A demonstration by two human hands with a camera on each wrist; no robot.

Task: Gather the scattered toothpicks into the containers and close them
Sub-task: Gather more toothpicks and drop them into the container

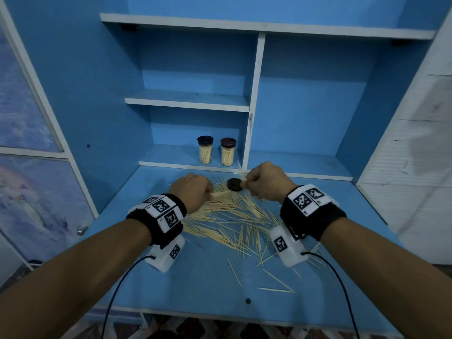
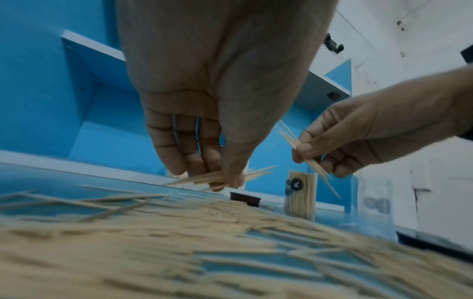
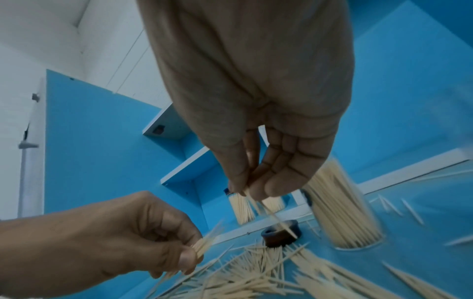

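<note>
Pale wooden toothpicks (image 1: 232, 216) lie scattered over the blue desk (image 1: 208, 277). My left hand (image 1: 210, 192) pinches a small bundle of them (image 2: 217, 178) between thumb and fingers, just above the pile. My right hand (image 1: 247, 183) pinches a few toothpicks (image 3: 266, 210) that point down over a dark round lid (image 1: 234, 185) lying on the desk. A clear container packed with toothpicks (image 3: 343, 212) stands on the desk right of that hand; the head view hides it. Two lidded containers (image 1: 205, 150) (image 1: 228, 152) stand on the low shelf.
The blue shelf unit's low ledge (image 1: 305, 172) runs right behind the hands, with a white divider (image 1: 252, 118) above it. Loose toothpicks (image 1: 274, 287) reach toward the desk's front and right. A white wall (image 1: 415, 167) borders the right side.
</note>
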